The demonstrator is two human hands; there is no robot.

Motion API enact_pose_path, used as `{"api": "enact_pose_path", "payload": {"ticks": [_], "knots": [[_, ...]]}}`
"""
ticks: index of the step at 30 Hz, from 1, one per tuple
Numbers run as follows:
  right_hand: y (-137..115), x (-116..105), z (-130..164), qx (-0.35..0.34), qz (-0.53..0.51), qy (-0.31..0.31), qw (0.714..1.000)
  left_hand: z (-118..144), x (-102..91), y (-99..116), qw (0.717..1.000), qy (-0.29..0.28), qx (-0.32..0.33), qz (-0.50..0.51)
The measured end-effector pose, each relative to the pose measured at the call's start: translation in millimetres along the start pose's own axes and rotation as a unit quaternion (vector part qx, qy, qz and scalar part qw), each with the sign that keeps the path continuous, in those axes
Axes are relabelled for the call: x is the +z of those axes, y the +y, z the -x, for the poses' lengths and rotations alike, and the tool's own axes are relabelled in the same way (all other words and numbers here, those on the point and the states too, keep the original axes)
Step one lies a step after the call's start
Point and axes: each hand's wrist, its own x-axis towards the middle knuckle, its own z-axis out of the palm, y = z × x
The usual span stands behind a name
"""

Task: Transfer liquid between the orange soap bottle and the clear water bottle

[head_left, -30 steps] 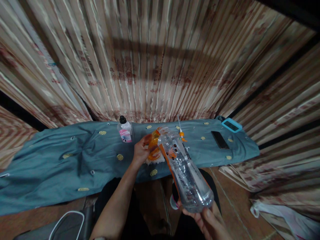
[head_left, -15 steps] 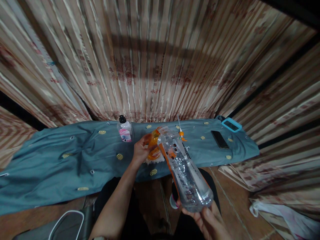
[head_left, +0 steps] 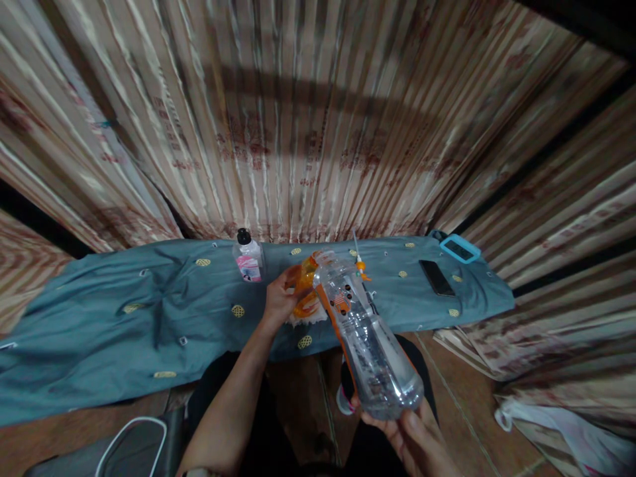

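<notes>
My right hand (head_left: pixel 405 430) grips a large clear plastic bottle (head_left: pixel 370 344) by its base. The bottle is tilted, its neck end pointing away from me toward an orange see-through container (head_left: pixel 307 281). My left hand (head_left: pixel 283 295) has its fingers around the left side of that container, near its top. The bottle partly covers the container, so where the two mouths meet is hard to make out. Some white tissue-like material (head_left: pixel 311 315) lies under the container. Just beyond the bottle is an orange spray or pump top (head_left: pixel 361 266) with a thin pale tube pointing upward.
A clear bottle with a black cap and pink label (head_left: pixel 248 260) stands left on the teal cloth (head_left: pixel 199 318). To the right are a black phone (head_left: pixel 437 277) and a blue-framed device (head_left: pixel 460 248). Striped curtains (head_left: pixel 308 146) hang behind. A grey bag-like item (head_left: pixel 144 444) is lower left.
</notes>
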Motion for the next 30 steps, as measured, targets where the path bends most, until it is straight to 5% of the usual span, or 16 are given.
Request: {"api": "enact_pose_path", "payload": {"ticks": [7,30], "knots": [[0.5,-4.9,-1.8,0.005,-0.005,-0.021,1.000,-0.9,-0.3,-2.3,1.000,0.016,-0.006,-0.004],[-0.7,9.3,0.3,-0.007,-0.007,0.052,0.999,-0.5,-1.6,-1.5,1.000,0.004,0.000,-0.018]]}}
